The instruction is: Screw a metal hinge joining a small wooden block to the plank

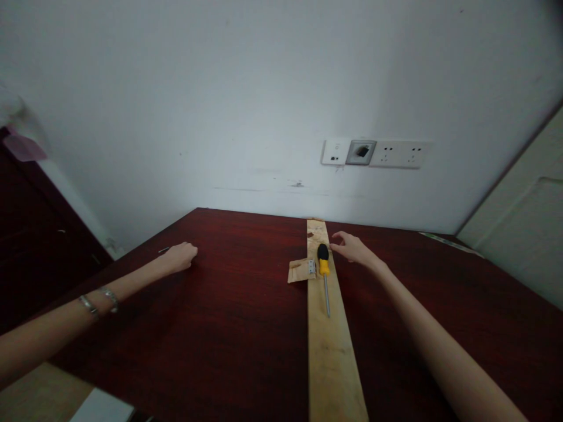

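My left hand [180, 257] rests on the dark red table [229, 316] at the left, fingers curled under; whether anything is in them stays hidden. My right hand [352, 247] reaches to the right edge of a long pale wooden plank [331, 346], fingers bent and touching it near the far end. A screwdriver [324, 275] with a black and yellow handle lies along the plank, just left of that hand. A small wooden block [299, 271] with a metal hinge [312, 267] sits against the plank's left side.
A white wall stands behind the table, with a row of sockets and a switch [373, 153]. A dark cabinet [35, 246] is at the left, a pale door [523, 234] at the right. A white sheet [103, 407] lies at the near left.
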Tool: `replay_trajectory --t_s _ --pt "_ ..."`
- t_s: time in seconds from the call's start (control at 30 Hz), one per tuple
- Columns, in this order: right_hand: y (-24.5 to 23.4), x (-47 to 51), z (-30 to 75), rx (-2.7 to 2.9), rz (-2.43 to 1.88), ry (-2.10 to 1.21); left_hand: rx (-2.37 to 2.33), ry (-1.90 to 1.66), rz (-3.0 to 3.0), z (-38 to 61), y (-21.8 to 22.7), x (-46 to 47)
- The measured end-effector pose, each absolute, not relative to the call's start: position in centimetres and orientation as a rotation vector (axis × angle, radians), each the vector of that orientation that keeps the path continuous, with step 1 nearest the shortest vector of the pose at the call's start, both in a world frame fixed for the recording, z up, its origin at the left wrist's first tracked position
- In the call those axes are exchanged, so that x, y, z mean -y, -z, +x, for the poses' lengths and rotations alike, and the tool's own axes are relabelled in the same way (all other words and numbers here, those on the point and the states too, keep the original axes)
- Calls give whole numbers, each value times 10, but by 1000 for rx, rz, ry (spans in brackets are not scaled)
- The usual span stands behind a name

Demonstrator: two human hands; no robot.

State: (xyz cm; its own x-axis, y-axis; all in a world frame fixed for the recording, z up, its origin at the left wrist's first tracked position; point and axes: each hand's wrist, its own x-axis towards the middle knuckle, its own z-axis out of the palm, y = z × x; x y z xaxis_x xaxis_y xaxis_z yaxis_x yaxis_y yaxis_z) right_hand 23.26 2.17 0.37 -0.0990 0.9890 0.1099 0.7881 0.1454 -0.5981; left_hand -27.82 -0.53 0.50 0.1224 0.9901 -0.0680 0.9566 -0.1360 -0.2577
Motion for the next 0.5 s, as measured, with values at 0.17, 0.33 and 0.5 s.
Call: replay_trajectory --t_s 0.17,0.33,0.5 --pt "-2 -22 225 1944 -1796 -576 1874 -521 -2195 -267 -8 13" --pt "-11 -15 213 1959 -1882 -649 1842 -478 -2045 -231 -26 7" --pt "-19 -3 199 2000 -1902 -686 1723 -190 -2539 -156 -38 -4"
